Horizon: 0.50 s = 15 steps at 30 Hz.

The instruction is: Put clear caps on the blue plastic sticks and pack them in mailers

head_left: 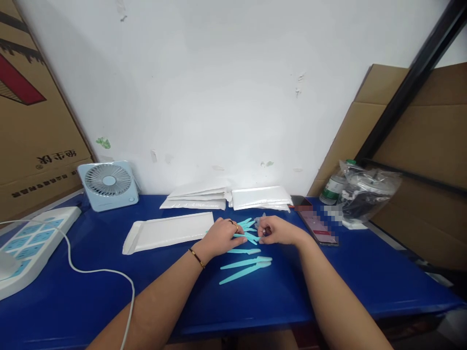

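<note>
My left hand (222, 237), with a ring and a dark bracelet, is closed on a slim turquoise eyebrow razor (240, 236). At the razor's right end my right hand (274, 230) pinches with thumb and fingertips. What exactly lies between those fingertips is too small to make out. Just behind the hands lie several more turquoise razors (248, 222), fanned out. In front of them a single razor (245, 251) and two razors (245, 274) with touching heads rest on the table. Small translucent pieces (260, 219) show beside my right fingers, partly hidden.
A white padded mailer (171, 231) lies left of my hands, with stacked mailers (260, 197) along the wall. A phone (316, 224), bottle (332, 188) and plastic-wrapped item (367, 197) stand right. At left are a fan (108, 185), power strip (60, 226) and white cable (105, 271).
</note>
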Each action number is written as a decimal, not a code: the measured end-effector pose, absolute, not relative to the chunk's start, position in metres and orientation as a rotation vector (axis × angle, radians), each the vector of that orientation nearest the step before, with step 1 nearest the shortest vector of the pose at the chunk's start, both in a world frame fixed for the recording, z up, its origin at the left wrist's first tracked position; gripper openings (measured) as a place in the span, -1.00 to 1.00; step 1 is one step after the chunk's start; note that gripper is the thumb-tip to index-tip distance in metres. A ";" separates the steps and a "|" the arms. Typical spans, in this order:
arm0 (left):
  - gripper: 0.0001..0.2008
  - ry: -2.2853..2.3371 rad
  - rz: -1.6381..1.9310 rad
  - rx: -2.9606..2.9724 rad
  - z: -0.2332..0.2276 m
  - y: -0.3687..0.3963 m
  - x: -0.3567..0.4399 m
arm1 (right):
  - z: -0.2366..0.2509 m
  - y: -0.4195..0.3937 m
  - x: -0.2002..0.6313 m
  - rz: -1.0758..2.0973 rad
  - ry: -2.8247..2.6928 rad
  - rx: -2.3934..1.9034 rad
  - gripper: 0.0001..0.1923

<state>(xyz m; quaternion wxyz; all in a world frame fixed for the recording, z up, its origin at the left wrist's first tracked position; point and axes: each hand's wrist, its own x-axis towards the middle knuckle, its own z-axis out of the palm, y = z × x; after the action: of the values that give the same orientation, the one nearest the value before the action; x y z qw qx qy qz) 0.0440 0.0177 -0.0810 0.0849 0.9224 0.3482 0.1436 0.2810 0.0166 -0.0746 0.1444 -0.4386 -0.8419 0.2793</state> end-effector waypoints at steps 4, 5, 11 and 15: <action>-0.73 1.164 0.421 2.824 -0.080 0.023 0.041 | -0.071 0.017 0.283 0.683 -2.291 -1.301 -0.87; -0.74 1.220 0.435 2.815 -0.080 0.026 0.039 | -0.071 0.019 0.285 0.633 -2.259 -1.334 -0.88; -0.72 1.284 0.590 2.687 -0.077 0.030 0.029 | -0.076 0.028 0.292 0.402 -2.143 -1.465 -0.84; -0.76 0.982 0.340 2.757 -0.073 0.018 0.033 | -0.071 0.021 0.287 0.481 -2.205 -1.392 -0.86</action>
<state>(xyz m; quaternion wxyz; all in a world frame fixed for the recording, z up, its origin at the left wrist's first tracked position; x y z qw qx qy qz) 0.0329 0.0179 -0.0733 0.0973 0.9313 0.3317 0.1149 0.2868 0.0206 -0.0710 0.2424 -0.5092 -0.8068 0.1760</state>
